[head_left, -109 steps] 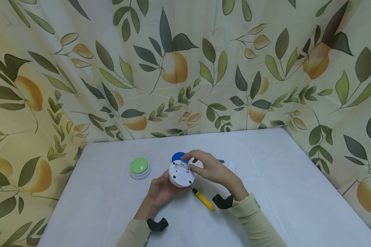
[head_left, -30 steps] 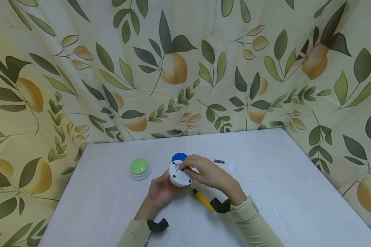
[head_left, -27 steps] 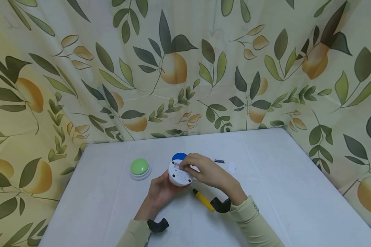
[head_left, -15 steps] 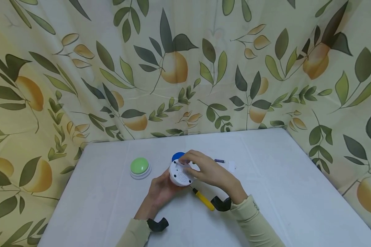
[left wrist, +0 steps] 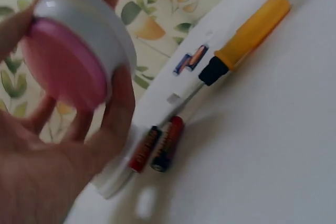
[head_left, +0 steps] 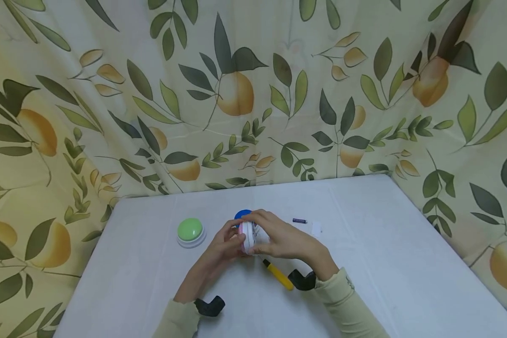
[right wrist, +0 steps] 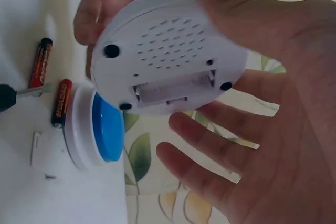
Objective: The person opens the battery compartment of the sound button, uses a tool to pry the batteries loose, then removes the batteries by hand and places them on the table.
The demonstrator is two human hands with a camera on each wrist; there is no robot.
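Observation:
A round push button with a pink top [left wrist: 63, 66] and white base is held between both hands, tipped onto its edge in the head view. My left hand [head_left: 224, 246] grips it from the left, fingers curled round its rim. My right hand [head_left: 283, 237] holds it from the right, thumb low and fingers over the top. In the right wrist view the white underside [right wrist: 168, 51] shows speaker holes, dark feet and an uncovered battery compartment [right wrist: 173, 88] with no battery visible inside. The left wrist view is partly blurred.
A green button [head_left: 190, 229] stands left; a blue button [head_left: 242, 214] is partly hidden behind the hands. A yellow screwdriver [head_left: 279, 275] lies in front. Several batteries lie about, including one battery [head_left: 299, 220] at the right, near a small white piece [head_left: 317, 228].
The button has turned from underside up to standing on its edge. My right fingers have moved from its battery compartment to its rim, while my left hand has shifted round it.

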